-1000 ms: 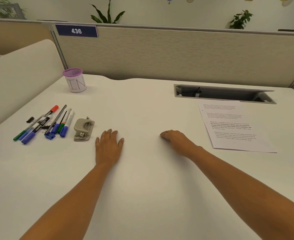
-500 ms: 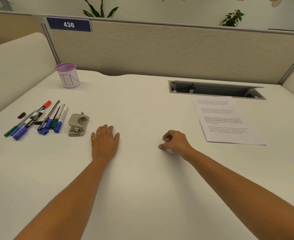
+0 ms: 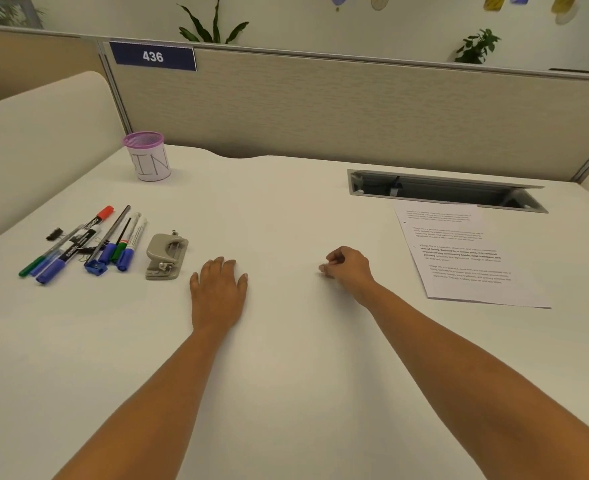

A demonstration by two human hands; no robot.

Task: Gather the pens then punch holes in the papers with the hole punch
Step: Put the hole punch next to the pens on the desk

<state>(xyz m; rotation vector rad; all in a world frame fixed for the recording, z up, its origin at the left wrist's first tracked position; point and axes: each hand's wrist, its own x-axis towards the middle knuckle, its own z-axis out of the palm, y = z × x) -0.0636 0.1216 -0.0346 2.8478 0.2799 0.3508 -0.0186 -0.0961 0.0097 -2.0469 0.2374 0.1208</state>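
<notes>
While both hands rest empty on it, a white worktop (image 3: 286, 393) fills a cubicle with beige partitions (image 3: 355, 109).

Papers (image 3: 466, 258) lie near its right edge; pens (image 3: 88, 244) and hole punch (image 3: 166, 256) lie toward the left edge, cup (image 3: 147, 157) at the far-left corner. Left hand (image 3: 218, 294) flat, fingers spread; right hand (image 3: 350, 270) loosely curled.

We cannot read the printed text on the papers (image 3: 466, 258); it is too small and soft. The pens (image 3: 88, 244) overlap in a loose heap, so we cannot count them or tell what the small black clips (image 3: 54, 233) among them touch. The right hand (image 3: 350, 270) is curled loosely inward, hiding its palm and fingertips. The inside of the desk's cable slot (image 3: 442, 190) is dark and unclear. Both forearms are cut off by the bottom edge, and the hanging decorations (image 3: 528, 1) by the top edge.
</notes>
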